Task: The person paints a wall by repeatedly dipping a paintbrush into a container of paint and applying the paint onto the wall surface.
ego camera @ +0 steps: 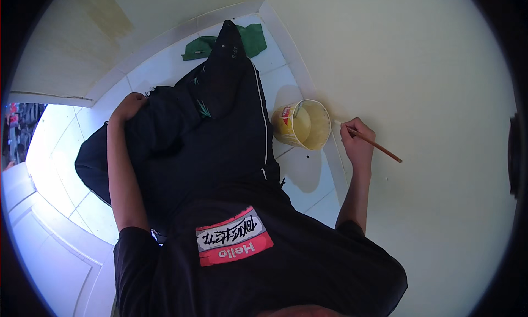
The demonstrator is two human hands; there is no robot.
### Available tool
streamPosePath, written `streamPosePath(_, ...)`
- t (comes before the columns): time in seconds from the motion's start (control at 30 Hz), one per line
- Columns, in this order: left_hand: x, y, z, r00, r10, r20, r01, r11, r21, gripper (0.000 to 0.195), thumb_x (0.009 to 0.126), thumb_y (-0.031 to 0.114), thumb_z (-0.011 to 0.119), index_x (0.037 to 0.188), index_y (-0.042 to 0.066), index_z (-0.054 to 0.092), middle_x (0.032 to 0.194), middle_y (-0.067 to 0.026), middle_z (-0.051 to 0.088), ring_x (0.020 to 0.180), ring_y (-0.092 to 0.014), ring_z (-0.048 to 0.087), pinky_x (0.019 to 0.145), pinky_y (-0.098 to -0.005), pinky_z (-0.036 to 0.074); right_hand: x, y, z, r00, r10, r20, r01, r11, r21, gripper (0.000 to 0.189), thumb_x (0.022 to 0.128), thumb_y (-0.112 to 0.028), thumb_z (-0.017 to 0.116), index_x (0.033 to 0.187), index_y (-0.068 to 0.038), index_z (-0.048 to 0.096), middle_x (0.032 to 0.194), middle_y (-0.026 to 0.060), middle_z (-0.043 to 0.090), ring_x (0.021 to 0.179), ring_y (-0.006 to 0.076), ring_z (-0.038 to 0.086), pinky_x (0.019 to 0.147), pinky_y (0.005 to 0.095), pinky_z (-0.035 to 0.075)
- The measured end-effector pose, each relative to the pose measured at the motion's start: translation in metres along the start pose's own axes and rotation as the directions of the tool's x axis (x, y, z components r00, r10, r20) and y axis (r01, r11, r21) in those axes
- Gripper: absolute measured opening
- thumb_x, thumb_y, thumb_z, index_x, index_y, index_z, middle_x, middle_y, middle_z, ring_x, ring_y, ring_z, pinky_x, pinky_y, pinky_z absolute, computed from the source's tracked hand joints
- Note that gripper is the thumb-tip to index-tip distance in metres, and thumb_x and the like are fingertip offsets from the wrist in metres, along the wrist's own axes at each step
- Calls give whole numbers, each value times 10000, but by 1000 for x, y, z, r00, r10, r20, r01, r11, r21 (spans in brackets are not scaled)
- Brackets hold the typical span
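My right hand (359, 143) grips a slim wooden-handled paintbrush (381, 150) close to the pale wall (437, 123). Its light tip points left, towards the bucket, and seems to be at the wall. Just left of that hand, a yellow and white plastic bucket (281, 129) bearing a printed label stands on the tiled floor, with pale yellow liquid, apparently paint, inside. My left hand (131, 105) rests on the leg of my black trousers (173, 114). Its fingertips are partly hidden, so whether they pinch the fabric is unclear.
A green cloth (253, 38) lies on the floor in the corner, partly behind my dark trouser leg. A tiled skirting (284, 36) runs along both walls. Darker yellowish patches (109, 17) mark the far wall. At left are a white panelled door (53, 251) and a bright doorway.
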State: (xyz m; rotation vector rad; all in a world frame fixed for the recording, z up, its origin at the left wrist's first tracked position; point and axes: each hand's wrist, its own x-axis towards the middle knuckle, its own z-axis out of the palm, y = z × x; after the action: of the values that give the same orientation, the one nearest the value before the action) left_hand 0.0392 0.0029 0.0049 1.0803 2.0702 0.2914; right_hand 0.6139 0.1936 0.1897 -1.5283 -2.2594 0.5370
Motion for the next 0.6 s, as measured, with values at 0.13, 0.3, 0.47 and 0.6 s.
streamPosePath(0.13, -2, 3, -1, 1000, -16, 4, 16, 1000, 14, 369, 867, 330, 549, 962, 8, 701, 876, -148, 700, 828, -249, 649, 814, -373, 474, 3, -5, -13, 995, 39, 87, -45, 996, 73, 68, 787, -27, 673, 801, 17, 624, 661, 102, 617, 572, 185, 589, 564, 303, 476)
streamPosePath(0.3, -6, 5, -2, 1000, -19, 1, 19, 1000, 0, 372, 873, 331, 547, 977, 9, 701, 882, -146, 700, 832, -251, 650, 819, -372, 474, 9, -4, -16, 958, -86, 272, 94, 995, -15, 77, 755, 9, 655, 829, -9, 669, 772, 99, 625, 665, 194, 612, 609, 296, 481)
streamPosePath(0.47, -4, 6, -2, 1000, -15, 6, 15, 1000, 15, 372, 876, 328, 547, 992, 10, 700, 882, -148, 700, 834, -253, 651, 822, -368, 476, 11, -4, -19, 945, -102, 312, 135, 987, -88, 100, 741, 15, 645, 822, -21, 691, 780, 105, 623, 667, 238, 618, 616, 318, 486)
streamPosePath(0.6, -6, 10, -2, 1000, -10, -9, 10, 1000, 11, 364, 879, 306, 533, 999, 4, 697, 907, -163, 701, 860, -270, 655, 839, -378, 476, 14, -9, -23, 934, -93, 344, 147, 980, -133, 105, 742, -3, 644, 827, -31, 699, 793, 104, 627, 680, 257, 620, 625, 347, 489)
